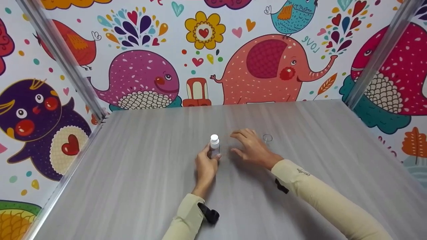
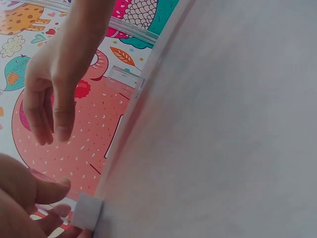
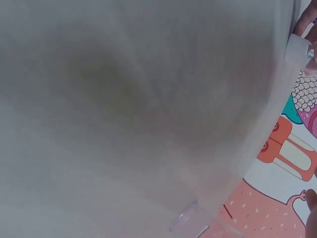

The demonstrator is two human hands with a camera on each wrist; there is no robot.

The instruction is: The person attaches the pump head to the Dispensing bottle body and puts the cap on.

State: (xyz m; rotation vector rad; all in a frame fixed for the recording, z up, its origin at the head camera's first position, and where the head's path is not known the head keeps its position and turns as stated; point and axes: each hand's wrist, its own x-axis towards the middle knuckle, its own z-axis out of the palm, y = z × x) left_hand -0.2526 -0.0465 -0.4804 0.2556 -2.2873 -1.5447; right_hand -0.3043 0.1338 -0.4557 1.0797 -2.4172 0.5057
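Note:
My left hand [image 1: 206,166] grips a small clear bottle [image 1: 215,152] with a white top [image 1: 215,139]. In the left wrist view the thumb [image 2: 52,191] lies along the bottle's clear body, with its white part [image 2: 87,211] showing beyond the fingers. To the right of the bottle, my right hand [image 1: 252,148] hovers over the table with loosely bent fingers, apart from the bottle and holding nothing. A small clear cylindrical cap [image 1: 267,137] stands on the table just behind the right hand. That cap [image 2: 126,81] also shows in the left wrist view.
The grey wood-grain table [image 1: 133,166] extends around both hands. A printed cartoon wall [image 1: 200,50] rises at its far edge and sides. Metal posts stand at the back left [image 1: 63,60] and back right [image 1: 377,56] corners.

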